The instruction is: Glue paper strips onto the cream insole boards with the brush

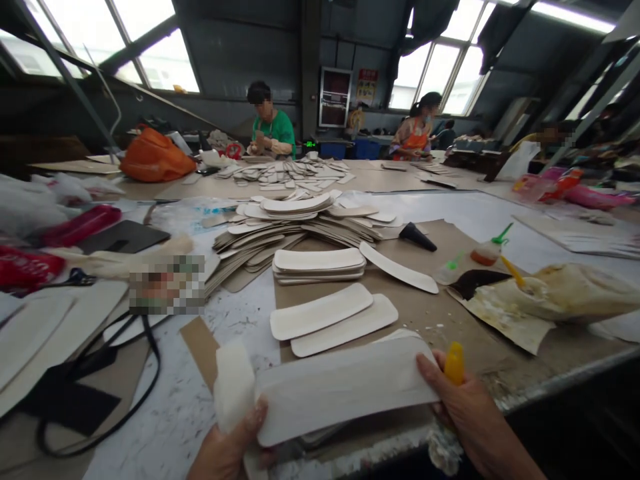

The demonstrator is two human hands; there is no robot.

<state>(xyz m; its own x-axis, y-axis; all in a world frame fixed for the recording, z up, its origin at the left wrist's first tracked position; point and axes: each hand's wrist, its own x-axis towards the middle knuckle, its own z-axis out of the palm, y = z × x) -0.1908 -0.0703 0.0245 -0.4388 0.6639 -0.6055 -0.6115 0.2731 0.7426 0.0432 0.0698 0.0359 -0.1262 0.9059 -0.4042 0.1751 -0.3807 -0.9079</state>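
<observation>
Fingers of our left hand (227, 443) and right hand (465, 400) pinch both ends of a white strip (345, 393) by the table edge (540, 385), the right also round a yellow handle (454, 365); we seem to be at a holding step, and the next move needs even grips

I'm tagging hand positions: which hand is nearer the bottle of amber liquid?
Right. The right hand, at one end of the white strip, is below the bottle in view; the left hand, at the strip's other end, is far to its lower left.
</observation>
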